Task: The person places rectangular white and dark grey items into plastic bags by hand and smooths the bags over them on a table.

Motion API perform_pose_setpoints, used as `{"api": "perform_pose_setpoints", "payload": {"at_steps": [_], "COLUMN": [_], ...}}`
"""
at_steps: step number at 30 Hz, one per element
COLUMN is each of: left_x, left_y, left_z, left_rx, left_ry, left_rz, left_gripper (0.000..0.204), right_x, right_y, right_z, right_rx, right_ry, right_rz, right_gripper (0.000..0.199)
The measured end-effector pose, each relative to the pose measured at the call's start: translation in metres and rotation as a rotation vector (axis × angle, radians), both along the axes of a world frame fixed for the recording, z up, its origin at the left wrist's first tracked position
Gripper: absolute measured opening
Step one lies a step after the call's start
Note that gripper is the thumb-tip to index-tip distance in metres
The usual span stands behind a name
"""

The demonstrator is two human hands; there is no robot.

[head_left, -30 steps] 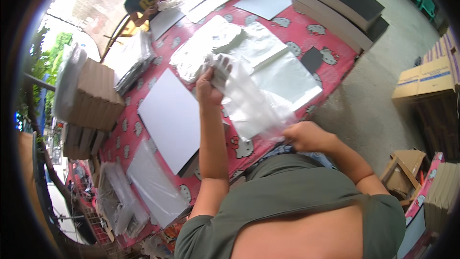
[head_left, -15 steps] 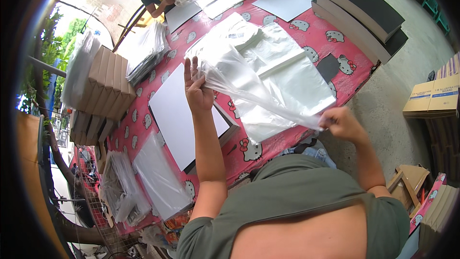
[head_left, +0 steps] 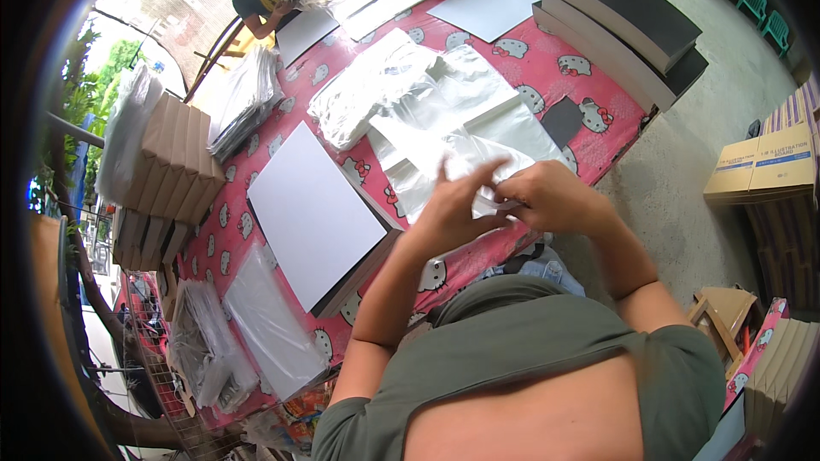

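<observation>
Both hands meet on the clear thin plastic bag [head_left: 478,166]: left hand [head_left: 453,209] pinches its edge, fingers spread; right hand [head_left: 551,196] grips it closed. The bag's length runs up and away from the 2 hands, equally near both.

- Between the hands, the bag [head_left: 465,166] is thin clear plastic, glossy and wrinkled.
- Left of the hands, the board [head_left: 312,213] is smooth matt white paper.
- Under the hands, the table [head_left: 611,124] wears a shiny pink printed plastic cloth.

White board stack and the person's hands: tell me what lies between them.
In the head view, only bare red patterned tablecloth separates the white board stack from the left hand and right hand.
</observation>
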State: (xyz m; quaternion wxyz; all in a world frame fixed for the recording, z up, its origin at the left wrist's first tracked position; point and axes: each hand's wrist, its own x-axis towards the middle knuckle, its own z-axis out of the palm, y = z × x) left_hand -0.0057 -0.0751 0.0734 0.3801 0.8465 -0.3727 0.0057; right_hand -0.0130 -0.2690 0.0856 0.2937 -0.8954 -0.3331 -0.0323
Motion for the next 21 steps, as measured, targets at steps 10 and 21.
{"api": "perform_pose_setpoints", "payload": {"at_steps": [10,21], "left_x": [0.005,0.003], "left_y": [0.008,0.011], "left_z": [-0.017,-0.022], "left_rx": [-1.092,-1.32], "left_ry": [0.66,0.697], "left_rz": [0.469,0.462], "left_gripper": [0.016,0.009], "right_x": [0.024,0.026], "right_y": [0.005,0.01], "right_z": [-0.048,-0.039], "right_rx": [0.7,0.911], "right_ry": [0.601,0.471], "right_rz": [-0.052,-0.085], "right_gripper": [0.029,0.031]}}
